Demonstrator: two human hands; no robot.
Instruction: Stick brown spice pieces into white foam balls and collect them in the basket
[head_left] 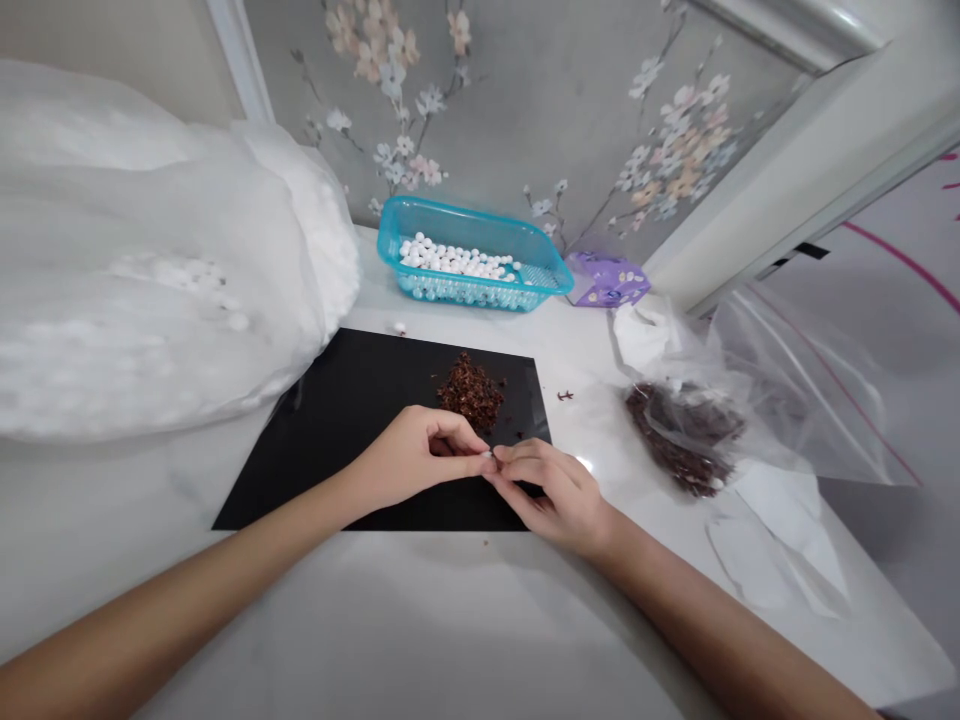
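Note:
Over the front right part of a black mat (322, 430), my two hands meet at the fingertips. My left hand (420, 455) is closed in a pinch on a small white ball (487, 455), mostly covered by the fingers. Against the same ball, the fingers of my right hand (551, 490) are pinched together; whatever sits between them is too small and hidden to name. Just beyond the hands lies a heap of small reddish-brown pieces (470, 390) on the mat.
Behind the mat stands a blue plastic basket (480, 220) with many white balls inside. A big translucent bag (165, 270) of white balls fills the left. On the right are a purple packet (607, 280), a clear bag (690, 425) of brown pieces and white paper (780, 540).

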